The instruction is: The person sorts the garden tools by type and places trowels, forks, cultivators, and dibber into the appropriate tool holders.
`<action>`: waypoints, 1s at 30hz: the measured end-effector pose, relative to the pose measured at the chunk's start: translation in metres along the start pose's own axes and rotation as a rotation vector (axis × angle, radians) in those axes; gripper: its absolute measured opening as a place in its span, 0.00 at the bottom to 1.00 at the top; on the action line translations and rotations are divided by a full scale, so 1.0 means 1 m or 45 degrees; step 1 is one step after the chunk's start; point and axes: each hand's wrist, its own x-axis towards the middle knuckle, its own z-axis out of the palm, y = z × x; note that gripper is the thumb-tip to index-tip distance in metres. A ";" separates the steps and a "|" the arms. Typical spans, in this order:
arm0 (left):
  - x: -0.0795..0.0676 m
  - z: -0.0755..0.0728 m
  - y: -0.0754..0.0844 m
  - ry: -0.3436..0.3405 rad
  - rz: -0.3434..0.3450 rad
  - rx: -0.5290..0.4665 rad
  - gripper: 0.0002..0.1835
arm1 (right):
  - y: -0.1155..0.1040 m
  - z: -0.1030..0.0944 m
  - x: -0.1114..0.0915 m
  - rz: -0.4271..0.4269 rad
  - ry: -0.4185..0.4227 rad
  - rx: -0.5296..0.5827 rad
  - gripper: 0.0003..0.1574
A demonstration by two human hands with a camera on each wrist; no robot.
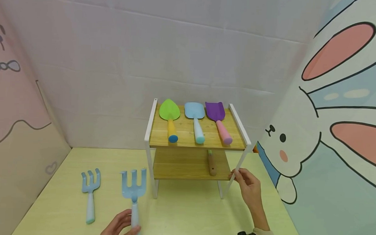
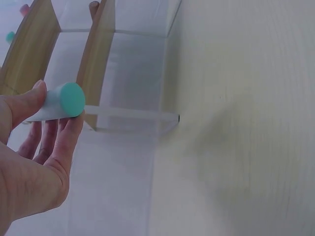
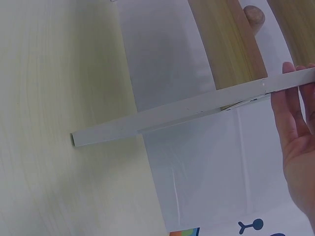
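My left hand (image 1: 119, 227) pinches the pale handle of a light blue hand rake (image 1: 134, 191), its prongs pointing away from me. In the left wrist view, the thumb and fingers hold the handle near its turquoise end cap (image 2: 73, 100). My right hand (image 1: 250, 190) grips the right front leg (image 3: 182, 113) of a two-tier wooden rack (image 1: 186, 176), beside the lower shelf. In the right wrist view, its fingers curl behind the white leg. A second, smaller blue rake (image 1: 91, 187) lies on the table, left of the held one.
On the top shelf lie a green trowel (image 1: 169, 110), a blue shovel (image 1: 194, 111) and a purple shovel (image 1: 215, 111), handles toward me. A brown-handled tool (image 1: 212, 164) lies on the lower shelf. Printed fabric walls (image 1: 286, 162) bound the pale table (image 1: 187, 221).
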 end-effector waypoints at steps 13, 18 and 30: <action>-0.009 0.021 0.003 -0.065 0.197 -0.006 0.27 | 0.001 0.000 0.000 0.004 0.005 0.001 0.08; -0.008 0.028 0.004 -0.143 0.256 -0.013 0.26 | 0.003 -0.001 0.000 -0.007 0.005 0.007 0.08; 0.000 0.046 0.001 -0.207 0.492 -0.050 0.23 | 0.004 -0.001 0.000 -0.004 0.001 0.020 0.08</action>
